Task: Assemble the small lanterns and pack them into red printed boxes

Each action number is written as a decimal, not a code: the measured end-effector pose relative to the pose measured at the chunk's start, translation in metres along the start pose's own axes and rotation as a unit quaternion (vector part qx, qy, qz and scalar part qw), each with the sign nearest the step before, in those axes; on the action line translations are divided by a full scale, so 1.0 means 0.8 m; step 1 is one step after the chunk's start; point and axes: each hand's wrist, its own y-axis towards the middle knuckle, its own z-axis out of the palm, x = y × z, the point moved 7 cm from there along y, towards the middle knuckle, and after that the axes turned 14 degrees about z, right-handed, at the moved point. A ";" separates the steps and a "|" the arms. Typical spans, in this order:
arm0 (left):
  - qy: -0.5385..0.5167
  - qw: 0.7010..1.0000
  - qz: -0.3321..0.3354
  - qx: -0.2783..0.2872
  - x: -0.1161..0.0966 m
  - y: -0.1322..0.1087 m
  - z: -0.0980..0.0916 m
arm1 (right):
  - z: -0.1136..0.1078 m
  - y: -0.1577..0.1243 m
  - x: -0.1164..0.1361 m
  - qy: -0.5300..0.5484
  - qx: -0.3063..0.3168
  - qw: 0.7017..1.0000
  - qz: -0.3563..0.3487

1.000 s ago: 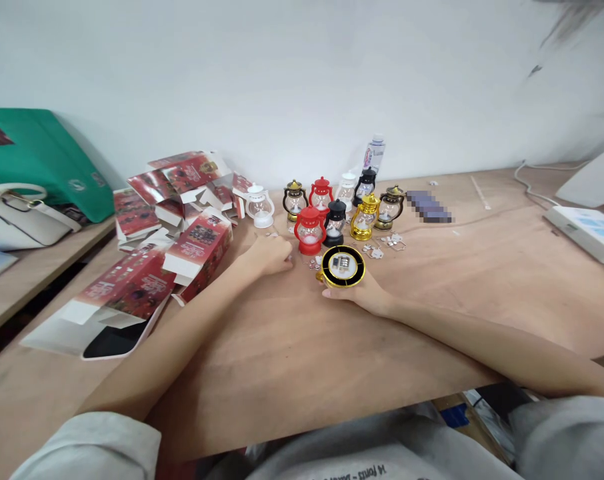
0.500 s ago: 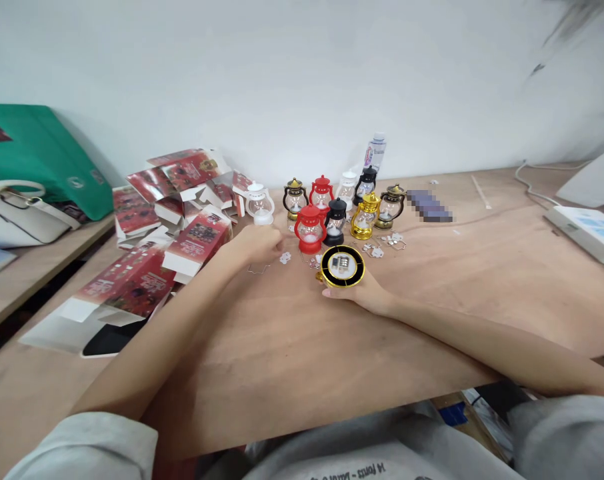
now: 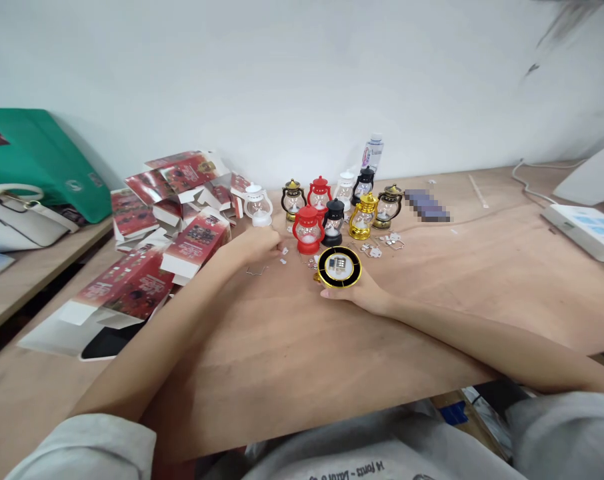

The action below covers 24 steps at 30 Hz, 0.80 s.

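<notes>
My right hand (image 3: pixel 365 291) is wrapped round a gold lantern (image 3: pixel 340 267), tipped so that its black-and-gold base faces me. In the middle of that base an uncovered battery compartment shows. My left hand (image 3: pixel 262 244) rests low over the table with its fingers bent together, beside small white pieces (image 3: pixel 283 261). Whatever its fingertips hold is too small to make out. A thin bent wire handle (image 3: pixel 257 271) lies just below this hand. Behind the hands stand a red lantern (image 3: pixel 309 230), a black lantern (image 3: pixel 334 222), a shiny gold lantern (image 3: pixel 363 217) and several others.
Opened red-and-white boxes (image 3: pixel 197 240) pile up on the left, with a dark phone (image 3: pixel 113 340) partly under them. More wire handles and white pieces (image 3: pixel 372 251) lie right of the lanterns. A water bottle (image 3: pixel 372 157) stands behind; a white device (image 3: pixel 585 230) sits far right.
My left fingers have shifted slightly at the white pieces, which now look separated. My right hand keeps the gold lantern in nearly the same pose. The whole view has moved a little.
</notes>
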 end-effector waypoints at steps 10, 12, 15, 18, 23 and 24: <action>-0.194 0.966 0.096 -0.143 -0.058 -0.040 -0.088 | -0.002 0.003 -0.005 -0.002 0.001 1.000 -0.003; -0.216 0.957 0.115 -0.155 -0.074 -0.046 -0.100 | -0.002 0.003 -0.004 -0.003 -0.002 1.000 -0.002; -0.228 0.946 0.143 -0.182 -0.094 -0.053 -0.114 | -0.001 0.002 -0.002 -0.013 0.001 1.000 -0.008; -0.204 0.935 0.184 -0.222 -0.112 -0.059 -0.125 | -0.002 0.001 -0.001 -0.026 -0.003 1.000 -0.014; -0.213 0.916 0.234 -0.248 -0.126 -0.061 -0.129 | -0.003 0.001 0.001 -0.033 -0.011 0.999 -0.024; -0.222 0.914 0.237 -0.243 -0.127 -0.059 -0.127 | -0.003 0.001 0.002 -0.033 -0.012 0.999 -0.026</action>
